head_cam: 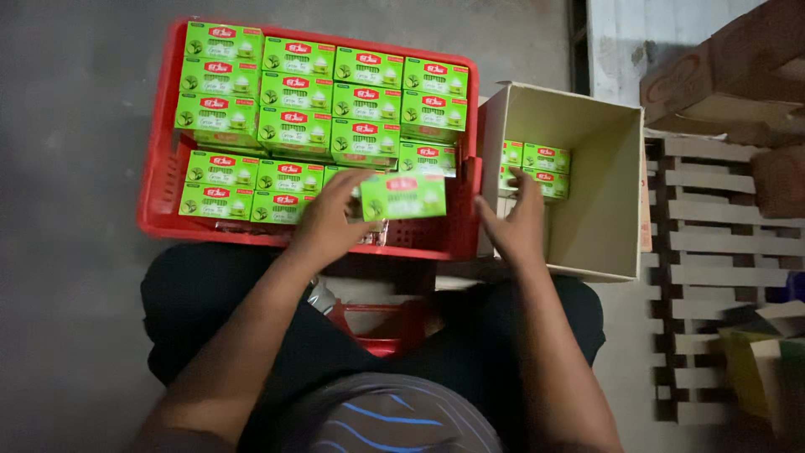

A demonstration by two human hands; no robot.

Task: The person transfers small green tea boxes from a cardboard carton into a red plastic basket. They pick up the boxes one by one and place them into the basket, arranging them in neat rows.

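Two hands over grey concrete floor point(67, 252): left hand point(331, 222) grips green box point(404, 197); right hand point(520, 222) open, empty.

Glossy printed card on green tea boxes point(293, 109); smooth moulded plastic, perforated, for red crate point(159, 210); matt corrugated cardboard for open carton point(604, 210); rough weathered wood on pallet point(721, 243); dull grey concrete floor point(75, 168).

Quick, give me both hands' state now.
Left hand: closed on a green box.
Right hand: open, empty, at the cardboard carton.
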